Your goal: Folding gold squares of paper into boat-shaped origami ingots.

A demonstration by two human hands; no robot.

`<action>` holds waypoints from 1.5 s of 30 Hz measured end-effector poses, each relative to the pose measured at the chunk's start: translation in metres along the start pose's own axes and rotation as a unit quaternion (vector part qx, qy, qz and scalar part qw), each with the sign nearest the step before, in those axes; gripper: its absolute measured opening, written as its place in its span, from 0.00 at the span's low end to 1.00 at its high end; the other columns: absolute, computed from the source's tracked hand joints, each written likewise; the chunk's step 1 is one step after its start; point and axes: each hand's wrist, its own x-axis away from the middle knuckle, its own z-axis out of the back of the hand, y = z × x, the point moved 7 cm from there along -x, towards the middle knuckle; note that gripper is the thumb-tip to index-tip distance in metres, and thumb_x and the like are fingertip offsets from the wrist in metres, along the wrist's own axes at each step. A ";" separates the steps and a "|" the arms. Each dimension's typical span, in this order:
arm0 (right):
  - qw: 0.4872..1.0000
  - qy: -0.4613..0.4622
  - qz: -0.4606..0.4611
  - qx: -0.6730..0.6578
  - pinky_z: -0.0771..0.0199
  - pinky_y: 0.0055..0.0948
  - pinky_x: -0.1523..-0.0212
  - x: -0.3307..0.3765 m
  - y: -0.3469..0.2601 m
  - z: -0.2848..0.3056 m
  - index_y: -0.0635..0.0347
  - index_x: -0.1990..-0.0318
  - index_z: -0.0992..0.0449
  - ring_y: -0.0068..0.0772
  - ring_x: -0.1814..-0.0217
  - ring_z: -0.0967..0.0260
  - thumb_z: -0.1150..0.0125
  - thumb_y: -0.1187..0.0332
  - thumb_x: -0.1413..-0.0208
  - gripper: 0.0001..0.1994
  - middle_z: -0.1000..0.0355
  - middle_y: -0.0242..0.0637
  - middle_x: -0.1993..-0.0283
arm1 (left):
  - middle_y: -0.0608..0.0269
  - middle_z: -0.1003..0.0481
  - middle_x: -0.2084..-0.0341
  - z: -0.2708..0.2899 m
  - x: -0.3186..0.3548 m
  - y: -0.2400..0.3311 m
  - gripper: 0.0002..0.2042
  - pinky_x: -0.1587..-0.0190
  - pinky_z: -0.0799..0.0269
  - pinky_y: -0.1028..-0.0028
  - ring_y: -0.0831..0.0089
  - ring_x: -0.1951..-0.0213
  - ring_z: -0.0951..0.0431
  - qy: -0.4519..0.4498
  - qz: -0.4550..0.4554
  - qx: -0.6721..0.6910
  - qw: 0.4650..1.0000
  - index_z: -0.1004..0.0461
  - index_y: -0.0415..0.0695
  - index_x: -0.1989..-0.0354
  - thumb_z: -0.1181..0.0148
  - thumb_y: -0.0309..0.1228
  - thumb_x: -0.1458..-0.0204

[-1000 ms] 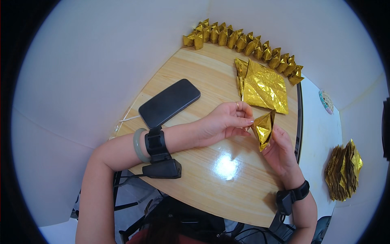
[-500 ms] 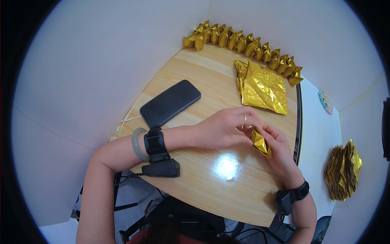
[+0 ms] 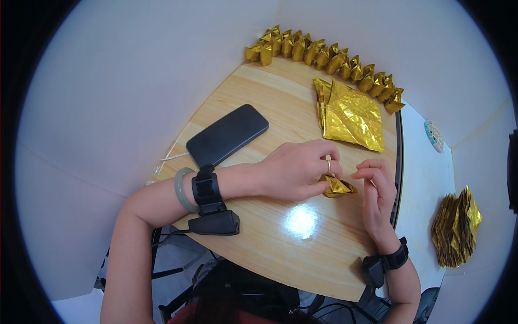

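A small folded gold foil paper ingot (image 3: 339, 186) is pinched at its left end by my left hand (image 3: 302, 170), with the thumb in front and the fingers behind. It sits low over the wooden table, its pointed end facing right. My right hand (image 3: 377, 189) is just to the right of it, fingers bent and apart from the thumb, holding nothing. Beyond both hands lies a stack of flat gold foil sheets (image 3: 353, 116), creased and overlapping. Along the back edge stands a curved row of finished foil ingots (image 3: 324, 58).
A black phone (image 3: 227, 134) with a white cable lies left of my hands on the wooden table (image 3: 259, 237). A white surface right of it holds a fanned bundle of gold foil pieces (image 3: 456, 229) and a small woven item (image 3: 433, 136). Pale walls (image 3: 135, 81) enclose the back.
My right hand has let go of the foil ingot and drawn back to the right, its fingers loosening. The ingot has turned in my left hand so it lies more level.
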 end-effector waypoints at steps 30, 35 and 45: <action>0.997 -0.005 0.069 0.039 0.31 0.29 0.62 0.000 -0.014 -0.005 0.64 0.64 0.26 0.40 0.61 0.32 0.51 0.85 0.55 0.11 0.32 0.42 0.63 | 0.66 0.30 0.72 0.001 -0.002 0.000 0.06 0.67 0.31 0.70 0.66 0.65 0.28 -0.003 -0.041 -0.069 0.997 0.25 0.47 0.70 0.39 0.33 0.54; 0.996 0.004 0.086 0.036 0.31 0.29 0.62 -0.001 -0.016 -0.006 0.64 0.63 0.27 0.39 0.62 0.32 0.51 0.86 0.54 0.12 0.32 0.43 0.63 | 0.61 0.28 0.70 0.041 -0.011 -0.012 0.05 0.64 0.30 0.67 0.60 0.66 0.28 0.103 0.008 -0.111 0.988 0.25 0.45 0.68 0.41 0.31 0.51; 0.996 -0.029 0.077 0.019 0.30 0.29 0.66 -0.002 -0.015 -0.015 0.63 0.65 0.27 0.40 0.64 0.30 0.48 0.84 0.53 0.09 0.31 0.42 0.64 | 0.53 0.24 0.71 0.174 -0.048 -0.129 0.09 0.60 0.30 0.61 0.56 0.64 0.25 0.165 0.181 -0.312 0.918 0.22 0.42 0.68 0.44 0.32 0.52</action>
